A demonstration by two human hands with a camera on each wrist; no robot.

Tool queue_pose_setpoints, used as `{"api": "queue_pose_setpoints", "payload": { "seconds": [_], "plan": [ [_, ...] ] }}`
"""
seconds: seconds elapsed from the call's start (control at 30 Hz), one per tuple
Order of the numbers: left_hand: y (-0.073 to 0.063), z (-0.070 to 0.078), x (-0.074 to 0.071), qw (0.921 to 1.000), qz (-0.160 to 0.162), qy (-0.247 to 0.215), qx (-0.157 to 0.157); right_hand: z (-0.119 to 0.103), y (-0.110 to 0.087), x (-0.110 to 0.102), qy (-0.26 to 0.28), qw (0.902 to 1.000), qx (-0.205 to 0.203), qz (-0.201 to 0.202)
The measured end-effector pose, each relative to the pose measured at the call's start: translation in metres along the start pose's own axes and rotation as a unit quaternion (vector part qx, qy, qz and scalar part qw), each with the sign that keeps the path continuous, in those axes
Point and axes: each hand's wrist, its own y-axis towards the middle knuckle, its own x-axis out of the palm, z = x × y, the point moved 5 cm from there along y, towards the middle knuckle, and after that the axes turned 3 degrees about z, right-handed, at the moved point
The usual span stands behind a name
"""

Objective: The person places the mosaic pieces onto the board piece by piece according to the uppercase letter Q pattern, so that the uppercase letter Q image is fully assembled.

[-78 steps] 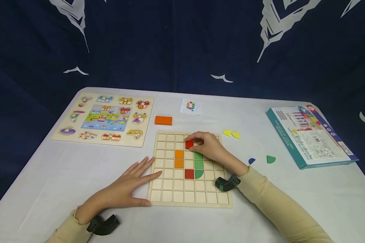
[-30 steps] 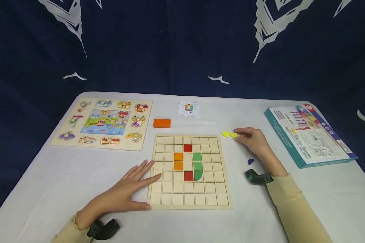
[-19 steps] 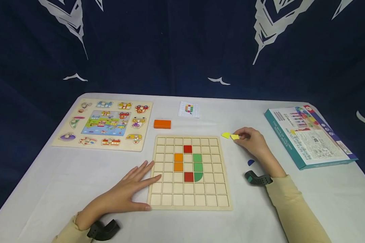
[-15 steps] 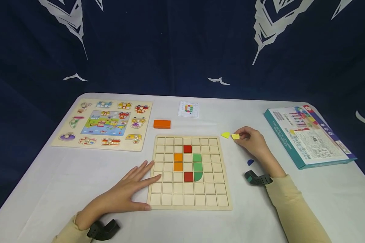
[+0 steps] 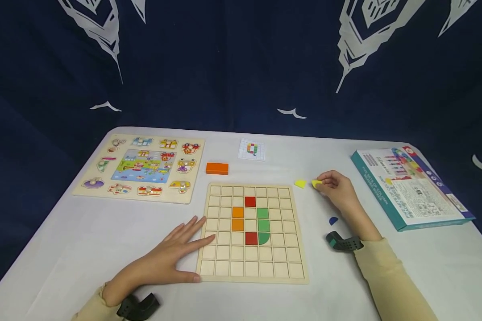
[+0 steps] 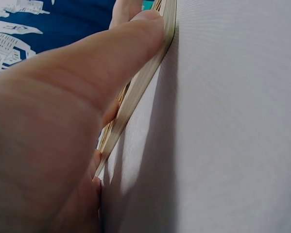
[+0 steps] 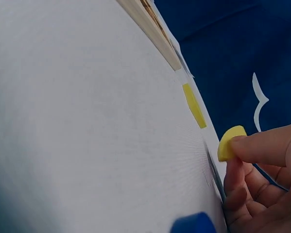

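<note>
My right hand (image 5: 339,189) pinches a yellow quarter-circle piece (image 7: 229,144) between thumb and fingers, right of the grid board. Its twin, another yellow piece (image 5: 300,183), lies on the table just to the left. My left hand (image 5: 168,258) lies with fingers spread along the left edge of the wooden grid board (image 5: 221,269), its thumb (image 6: 135,43) against the edge. On the board are two red squares (image 5: 250,202), two orange squares (image 5: 238,212), two green squares (image 5: 263,214) and a rounded green piece (image 5: 263,238). A blue half-round piece (image 5: 334,220) lies beside my right wrist.
A small pattern card (image 5: 252,150) lies beyond the board, with an orange block (image 5: 217,168) to its left. A wooden picture puzzle (image 5: 142,166) takes up the back left. At the right sits a teal-edged game box (image 5: 411,187).
My right hand has left the red square at the top of the board, moved right and picked up one yellow piece. The left hand stays at the board's edge.
</note>
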Motion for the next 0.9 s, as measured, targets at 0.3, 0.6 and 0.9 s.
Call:
{"api": "queue_pose_setpoints", "payload": {
  "seconds": [0.3,0.6,0.9],
  "plan": [
    [-0.001,0.001,-0.001,1.0,0.005,-0.005,0.0,-0.014,0.0,0.005,0.093,0.994,-0.004,-0.059],
    [0.0,0.0,-0.001,1.0,0.002,0.001,0.005,-0.064,-0.007,0.037,0.167,0.9775,-0.015,-0.128],
    [0.0,0.0,-0.002,1.0,-0.005,-0.007,-0.005,-0.103,-0.017,0.089,0.151,0.9687,-0.049,-0.191]
  ]
}}
